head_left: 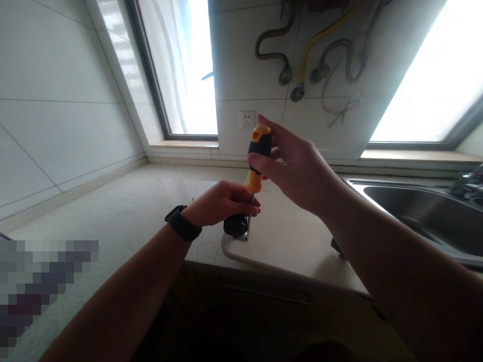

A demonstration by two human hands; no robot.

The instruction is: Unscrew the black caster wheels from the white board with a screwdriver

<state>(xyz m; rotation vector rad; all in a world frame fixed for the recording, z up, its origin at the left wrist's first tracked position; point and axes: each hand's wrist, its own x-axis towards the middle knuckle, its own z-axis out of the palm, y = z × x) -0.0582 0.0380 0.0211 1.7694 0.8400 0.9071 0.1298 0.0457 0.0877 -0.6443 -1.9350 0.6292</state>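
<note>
My right hand (289, 158) is closed round the yellow and black handle of a screwdriver (260, 151), which stands nearly upright. Its thin shaft points down to a metal plate on a pale board with a rounded corner (287, 236). My left hand (230, 201) pinches the shaft between thumb and fingers, just under the handle. Right below those fingers, a black caster wheel (236, 226) sits at the board's left end, on the metal plate. The screwdriver's tip and any screw under it are too small to make out.
The board lies on a speckled countertop (151, 201). A small dark part (337, 248) is by its right side, partly behind my forearm. Farther right is a steel sink (407, 211) with a faucet (470, 183). A socket (248, 119) and hoses (309, 55) are on the wall.
</note>
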